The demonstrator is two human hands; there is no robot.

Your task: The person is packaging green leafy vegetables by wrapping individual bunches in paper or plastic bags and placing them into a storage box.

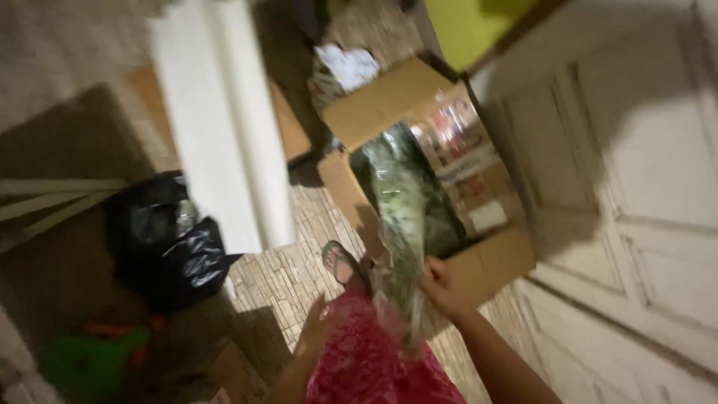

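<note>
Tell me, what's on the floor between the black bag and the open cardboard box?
In the head view, a tall white column stands between the black bag and the cardboard box, with patterned tile floor around its base.

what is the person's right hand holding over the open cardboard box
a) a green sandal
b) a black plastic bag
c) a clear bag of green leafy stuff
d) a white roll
c: the right hand grips the lower end of a clear plastic bag of greens, which hangs over the open cardboard box; the left hand is empty beside it.
</note>
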